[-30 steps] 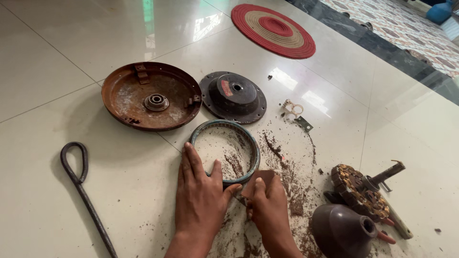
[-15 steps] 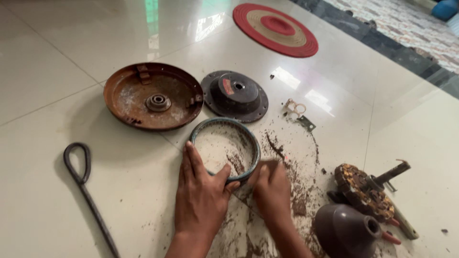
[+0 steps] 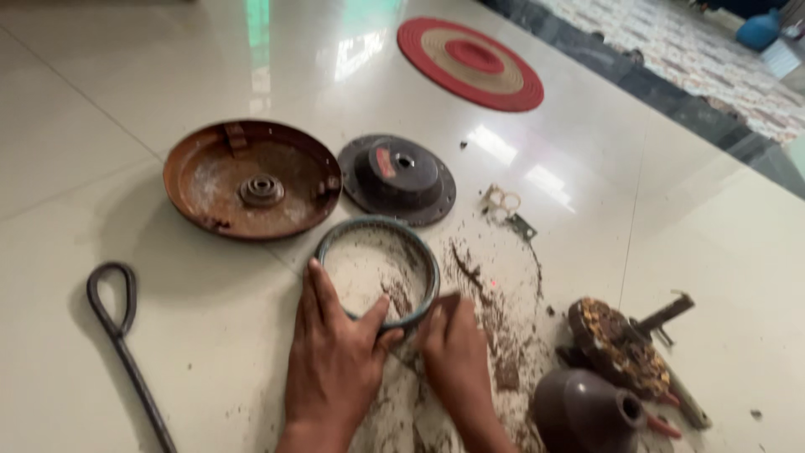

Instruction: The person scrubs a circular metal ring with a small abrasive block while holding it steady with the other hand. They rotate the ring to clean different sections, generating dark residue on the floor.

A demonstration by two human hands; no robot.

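A grey metal ring point(image 3: 379, 228) lies flat on the tiled floor with dust inside it. My left hand point(image 3: 335, 352) rests on its near left edge, thumb hooked over the rim and fingers along the outside. My right hand point(image 3: 457, 348) presses down on the dirty floor just right of the ring, over a small dark flat piece that peeks out at the fingertips; what it is stays unclear. Brown rust and dirt point(image 3: 495, 335) are strewn around both hands.
A rusty round cover point(image 3: 251, 178) and a dark domed cover point(image 3: 397, 178) lie beyond the ring. A looped metal rod point(image 3: 117, 323) is at left. A wound motor core on a shaft point(image 3: 625, 348), a dark brown cup point(image 3: 583, 411), small clips point(image 3: 506, 205) and a round red mat point(image 3: 470, 63) sit to the right and far.
My right hand has slid forward along the floor toward the ring, over the small dark piece. My left hand has stayed on the ring's rim.
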